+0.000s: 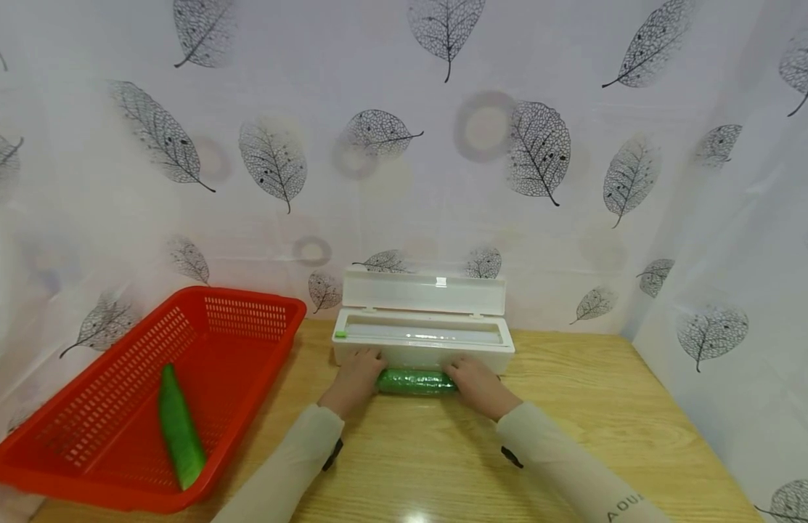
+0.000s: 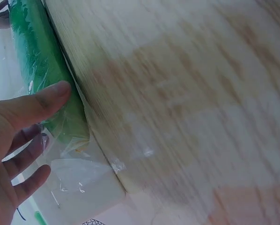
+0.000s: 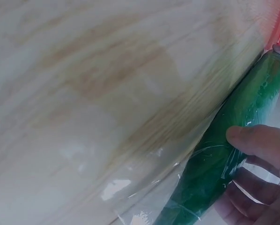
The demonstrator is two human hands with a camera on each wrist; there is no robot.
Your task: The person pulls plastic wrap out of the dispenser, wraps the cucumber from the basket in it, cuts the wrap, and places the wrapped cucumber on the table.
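Note:
A green cucumber (image 1: 417, 382) wrapped in clear plastic film lies crosswise on the table, along the front of a white cling film dispenser (image 1: 419, 356) whose lid (image 1: 425, 292) stands raised. My left hand (image 1: 356, 379) holds the cucumber's left end. In the left wrist view its thumb (image 2: 53, 93) presses on the film, with the fingers on the far side and loose film (image 2: 79, 173) past the tip. Toward the right end, my right hand (image 1: 477, 385) grips the cucumber between thumb (image 3: 247, 138) and fingers. Film spreads beyond that end too.
To the left stands a red plastic basket (image 1: 250, 403) with one unwrapped cucumber (image 1: 179, 428) inside. A small green slider (image 1: 340, 334) sits at the dispenser's left edge. Behind the wooden table (image 1: 573, 407) hangs a leaf-patterned curtain (image 1: 390, 203), which also runs along the right side.

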